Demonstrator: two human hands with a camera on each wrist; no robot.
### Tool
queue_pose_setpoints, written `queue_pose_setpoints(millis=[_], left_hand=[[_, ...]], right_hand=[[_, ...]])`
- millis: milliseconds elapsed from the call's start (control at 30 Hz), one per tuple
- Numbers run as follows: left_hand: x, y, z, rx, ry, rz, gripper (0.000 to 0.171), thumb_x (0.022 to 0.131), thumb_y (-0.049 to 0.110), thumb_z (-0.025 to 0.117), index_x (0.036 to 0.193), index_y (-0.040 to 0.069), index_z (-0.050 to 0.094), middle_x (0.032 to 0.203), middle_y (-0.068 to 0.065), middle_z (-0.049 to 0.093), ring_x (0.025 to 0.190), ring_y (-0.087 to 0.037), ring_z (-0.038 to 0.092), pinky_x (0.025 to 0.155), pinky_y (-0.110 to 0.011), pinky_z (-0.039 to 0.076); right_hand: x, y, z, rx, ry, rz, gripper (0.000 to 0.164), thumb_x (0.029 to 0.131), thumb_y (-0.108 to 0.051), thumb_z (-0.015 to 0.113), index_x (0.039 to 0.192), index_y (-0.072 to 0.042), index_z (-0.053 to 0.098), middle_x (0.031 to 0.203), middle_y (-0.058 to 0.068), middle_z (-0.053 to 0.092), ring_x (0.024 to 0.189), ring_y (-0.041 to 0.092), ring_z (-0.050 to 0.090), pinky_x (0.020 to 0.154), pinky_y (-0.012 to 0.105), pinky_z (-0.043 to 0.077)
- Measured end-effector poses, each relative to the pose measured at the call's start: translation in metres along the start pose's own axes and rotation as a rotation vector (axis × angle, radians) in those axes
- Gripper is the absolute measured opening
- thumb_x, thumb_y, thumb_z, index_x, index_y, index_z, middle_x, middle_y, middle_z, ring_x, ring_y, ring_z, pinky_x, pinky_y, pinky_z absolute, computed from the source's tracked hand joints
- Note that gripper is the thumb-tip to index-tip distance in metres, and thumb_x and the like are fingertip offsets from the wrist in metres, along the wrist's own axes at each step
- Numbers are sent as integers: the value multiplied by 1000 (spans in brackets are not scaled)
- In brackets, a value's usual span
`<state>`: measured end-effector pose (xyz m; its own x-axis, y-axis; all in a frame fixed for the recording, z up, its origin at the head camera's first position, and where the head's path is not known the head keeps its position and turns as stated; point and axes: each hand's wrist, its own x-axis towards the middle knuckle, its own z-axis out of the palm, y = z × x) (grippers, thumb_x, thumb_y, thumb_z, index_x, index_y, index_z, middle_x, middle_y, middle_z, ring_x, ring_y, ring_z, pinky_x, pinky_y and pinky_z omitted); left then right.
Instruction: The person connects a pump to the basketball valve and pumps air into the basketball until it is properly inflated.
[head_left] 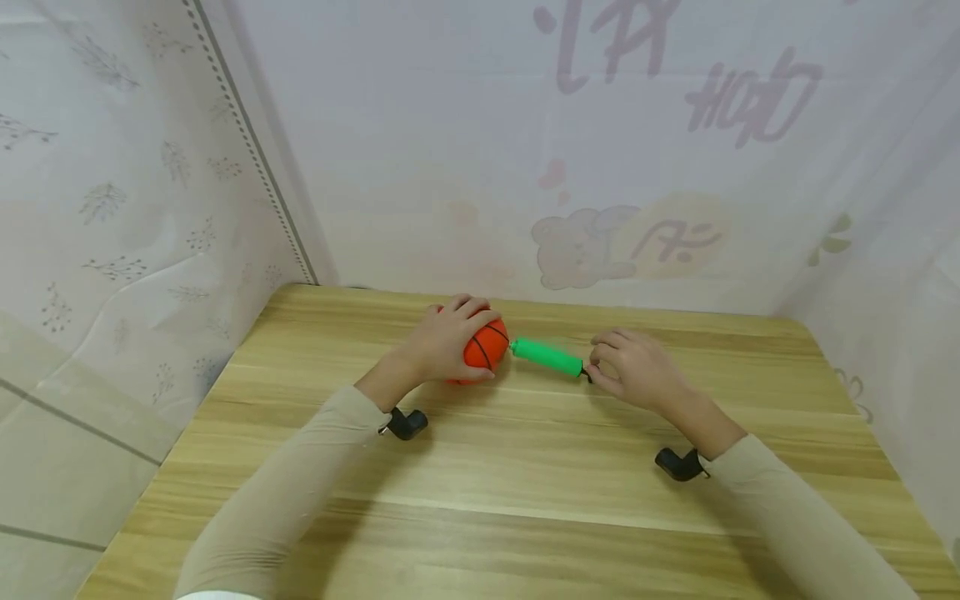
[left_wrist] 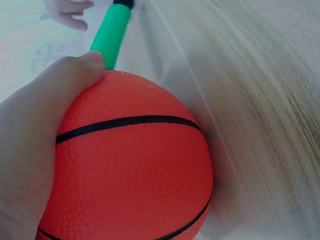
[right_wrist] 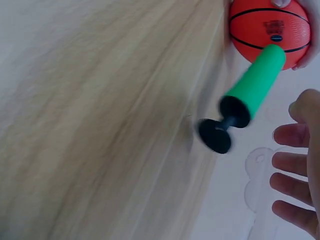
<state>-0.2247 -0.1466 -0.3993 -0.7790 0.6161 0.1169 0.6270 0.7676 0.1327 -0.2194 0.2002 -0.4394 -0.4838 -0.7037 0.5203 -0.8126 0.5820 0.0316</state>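
My left hand [head_left: 444,342] grips a small orange-red toy basketball [head_left: 489,343] with black lines, its fingers over the top and its thumb along the near side. A green hand pump [head_left: 547,357] sticks out from the ball's right side, nozzle end toward the ball. In the right wrist view the pump's black handle [right_wrist: 215,136] stands out a little from the barrel. My right hand [head_left: 637,367] is beside that handle with fingers loosely bent, and a gap shows between them in that view. The left wrist view shows the ball close up, with the left thumb [left_wrist: 75,75] against it.
A wood-grain table [head_left: 480,500] lies under everything. Behind it hangs a pale printed curtain [head_left: 450,150], with more fabric at both sides. Black wrist mounts [head_left: 407,423] stick out below the sleeves.
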Motion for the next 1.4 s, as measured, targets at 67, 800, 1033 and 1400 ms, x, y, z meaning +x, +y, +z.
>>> queue_pose_setpoints(millis=[67, 800, 1033, 1400], left_hand=[[2, 3, 0, 20, -1, 5, 83, 77, 56, 82, 144, 18, 51, 149, -8, 44, 138, -32, 35, 94, -59, 44], [2, 3, 0, 39, 10, 8, 82, 78, 58, 80, 144, 19, 52, 149, -9, 44, 138, -33, 36, 94, -60, 44], [1, 4, 3, 31, 14, 9, 80, 79, 57, 79, 144, 20, 52, 150, -8, 45, 138, -32, 36, 94, -58, 44], [0, 5, 5, 74, 38, 29, 80, 78, 59, 79, 142, 20, 53, 148, -8, 45, 136, -32, 38, 93, -59, 44]], right_hand=[[4, 0, -1, 7, -12, 35, 12, 83, -18, 80, 80, -11, 71, 99, 12, 74, 91, 33, 70, 70, 44, 59], [90, -40, 31, 297, -468, 277, 47, 101, -38, 63, 132, -4, 59, 117, 10, 69, 101, 24, 66, 88, 41, 54], [87, -45, 47, 351, -465, 347, 33, 105, -33, 58, 127, -9, 62, 104, 3, 69, 87, 18, 63, 79, 37, 53], [90, -54, 62, 229, -377, 417, 16, 96, -27, 55, 98, -15, 65, 74, -3, 60, 67, 16, 56, 57, 35, 47]])
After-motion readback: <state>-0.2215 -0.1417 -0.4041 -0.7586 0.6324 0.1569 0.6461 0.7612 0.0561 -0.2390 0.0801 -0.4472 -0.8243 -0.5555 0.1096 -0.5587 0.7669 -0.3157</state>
